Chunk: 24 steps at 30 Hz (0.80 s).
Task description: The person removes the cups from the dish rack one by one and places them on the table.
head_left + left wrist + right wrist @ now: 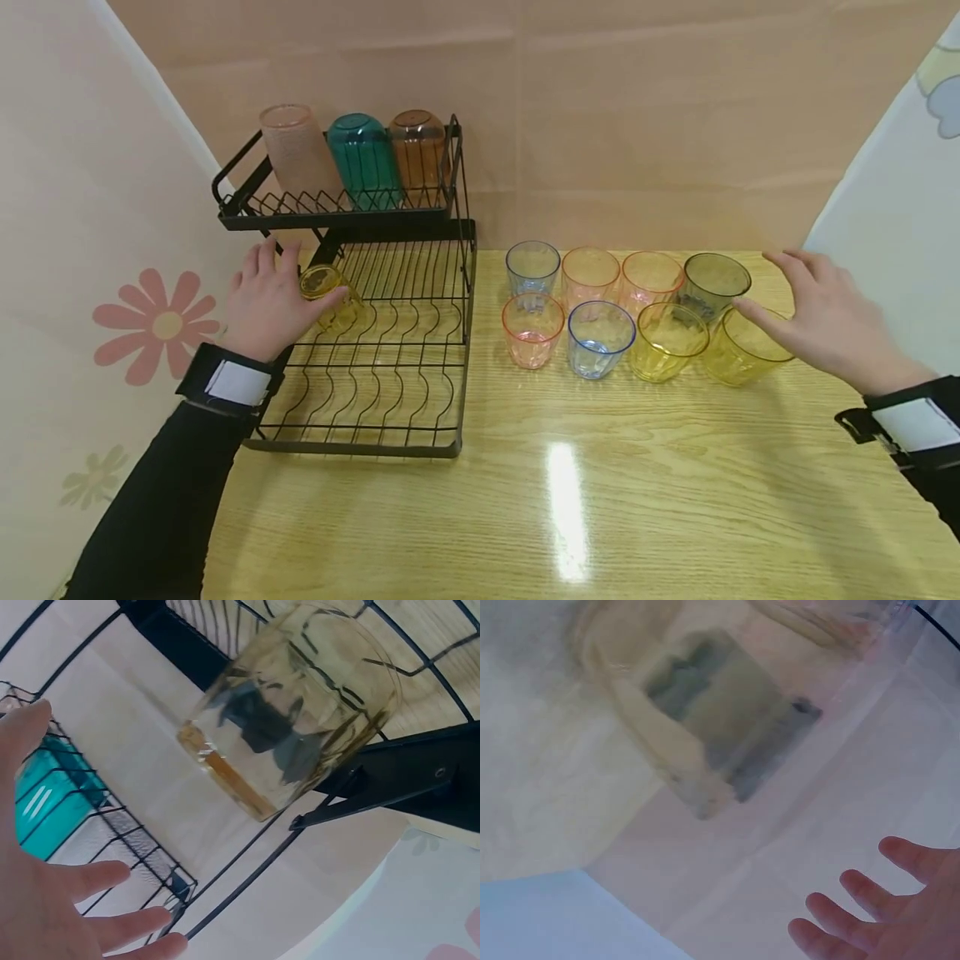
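My left hand [266, 304], fingers spread and straight, is beside an upside-down yellow glass [343, 310] on the lower tier of a black dish rack [352, 448]. The left wrist view shows a gap between those fingers [127, 926] and the tilted glass [292, 712]. On the right, my other hand [832, 321] hovers with loosely extended fingers by an upright yellow glass [738, 358], partly covering its rim in the head view. A dark olive glass [716, 283] stands just behind. In the right wrist view a blurred yellowish glass [727, 712] appears apart from the fingertips [817, 934].
Along the rack's top tier [337, 221] sit an inverted pink tumbler [300, 154], a teal one [365, 162] and a brown one [417, 150]. Several upright glasses, including a blue-rimmed glass [596, 342] and a red-rimmed glass [531, 337], stand in two rows on the wooden table [675, 500].
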Each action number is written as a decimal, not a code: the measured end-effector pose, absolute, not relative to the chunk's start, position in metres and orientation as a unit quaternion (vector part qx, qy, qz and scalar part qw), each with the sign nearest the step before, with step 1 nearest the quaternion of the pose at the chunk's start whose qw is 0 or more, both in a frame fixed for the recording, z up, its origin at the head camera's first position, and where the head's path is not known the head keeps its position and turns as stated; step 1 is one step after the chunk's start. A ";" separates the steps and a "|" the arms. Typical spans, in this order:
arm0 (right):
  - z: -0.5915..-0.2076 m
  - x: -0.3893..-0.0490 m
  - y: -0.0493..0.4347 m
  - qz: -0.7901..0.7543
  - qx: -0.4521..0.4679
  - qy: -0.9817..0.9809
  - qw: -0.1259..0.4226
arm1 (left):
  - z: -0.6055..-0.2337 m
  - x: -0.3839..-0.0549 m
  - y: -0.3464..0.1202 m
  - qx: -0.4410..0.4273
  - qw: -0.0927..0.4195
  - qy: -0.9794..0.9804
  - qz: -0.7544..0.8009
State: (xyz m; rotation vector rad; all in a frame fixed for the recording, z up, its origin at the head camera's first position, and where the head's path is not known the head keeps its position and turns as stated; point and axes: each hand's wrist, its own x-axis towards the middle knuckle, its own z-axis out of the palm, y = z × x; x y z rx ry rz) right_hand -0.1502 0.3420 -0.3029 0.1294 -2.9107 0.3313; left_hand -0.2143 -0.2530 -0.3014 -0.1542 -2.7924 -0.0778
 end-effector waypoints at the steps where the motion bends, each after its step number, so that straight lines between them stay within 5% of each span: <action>1: -0.299 -0.150 0.339 0.106 0.045 -0.987 0.108 | -0.302 -0.217 -0.253 -0.056 0.171 -0.983 -0.026; 8: -0.282 -0.152 0.320 0.071 0.091 -0.984 0.138 | -0.303 -0.233 -0.251 -0.064 0.165 -0.984 -0.022; 15: -0.270 -0.157 0.297 0.020 0.135 -0.984 0.113 | -0.304 -0.245 -0.245 -0.093 0.149 -0.984 -0.016; 24: -0.259 -0.157 0.258 -0.015 0.213 -0.968 0.134 | -0.308 -0.260 -0.243 -0.113 0.021 -0.993 -0.034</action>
